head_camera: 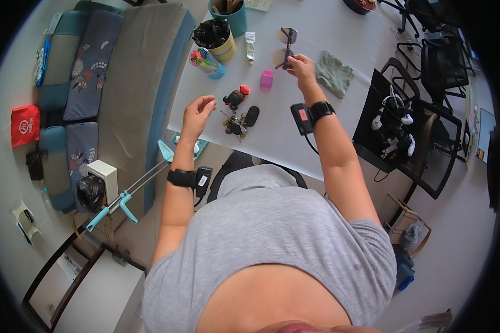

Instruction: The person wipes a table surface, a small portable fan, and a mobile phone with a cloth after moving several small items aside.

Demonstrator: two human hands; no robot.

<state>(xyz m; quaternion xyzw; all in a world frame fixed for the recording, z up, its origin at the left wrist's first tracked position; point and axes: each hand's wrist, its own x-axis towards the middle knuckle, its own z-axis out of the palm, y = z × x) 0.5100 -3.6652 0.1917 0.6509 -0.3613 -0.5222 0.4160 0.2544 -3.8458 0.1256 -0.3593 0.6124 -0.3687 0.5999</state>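
My right hand (pixel 302 68) pinches one end of a pair of tinted sunglasses (pixel 289 45) over the white table (pixel 300 125). To its right lies a crumpled grey-green cloth (pixel 335 74). A small pink case (pixel 266 80) is just left of that hand. My left hand (pixel 198 116) hovers at the table's left edge, holding nothing, its fingers loosely curled and the thumb slightly apart. Nearest to it are a bunch of keys (pixel 236 126), a dark figurine charm (pixel 234 98) with a red part, and a black oval case (pixel 252 116).
Along the table's left side stand a cup of coloured markers (pixel 210 64), a yellow tub (pixel 224 50) of black items, a teal bin (pixel 236 21) and a tube (pixel 250 46). A grey sofa (pixel 133 75) is at left. A black chair (pixel 371 120) bearing cables and white devices stands at right.
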